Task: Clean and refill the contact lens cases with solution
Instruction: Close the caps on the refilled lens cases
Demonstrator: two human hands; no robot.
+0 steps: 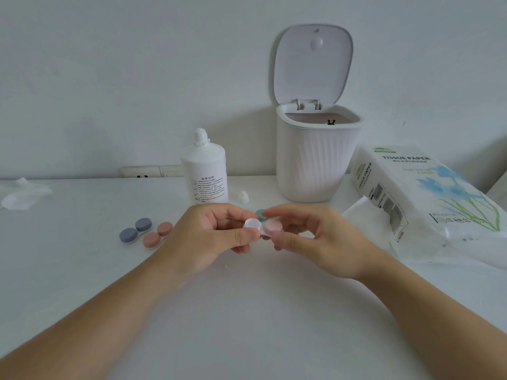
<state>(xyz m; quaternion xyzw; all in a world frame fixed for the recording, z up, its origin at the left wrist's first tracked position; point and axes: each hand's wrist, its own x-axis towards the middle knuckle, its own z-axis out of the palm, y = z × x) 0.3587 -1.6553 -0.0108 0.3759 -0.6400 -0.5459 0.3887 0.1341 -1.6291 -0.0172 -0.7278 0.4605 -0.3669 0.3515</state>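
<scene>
Above the middle of the white table (247,311) I hold a white contact lens case (253,224) between both hands. My left hand (208,234) grips its open left well. The fingers of my right hand (310,237) close on the pink cap (272,225) over its right well. A teal cap (260,213) lies on the table just behind the case. Two closed cases rest to the left, one with grey-blue caps (135,230) and one with salmon caps (157,235). The white solution bottle (204,171) stands uncapped behind my left hand, its small cap (243,196) beside it.
A white ribbed bin (310,160) with its lid up stands at the back. A tissue paper pack (419,196) lies at the right with a loose tissue (365,215) in front. A crumpled tissue (22,193) sits at the far left, near the wall.
</scene>
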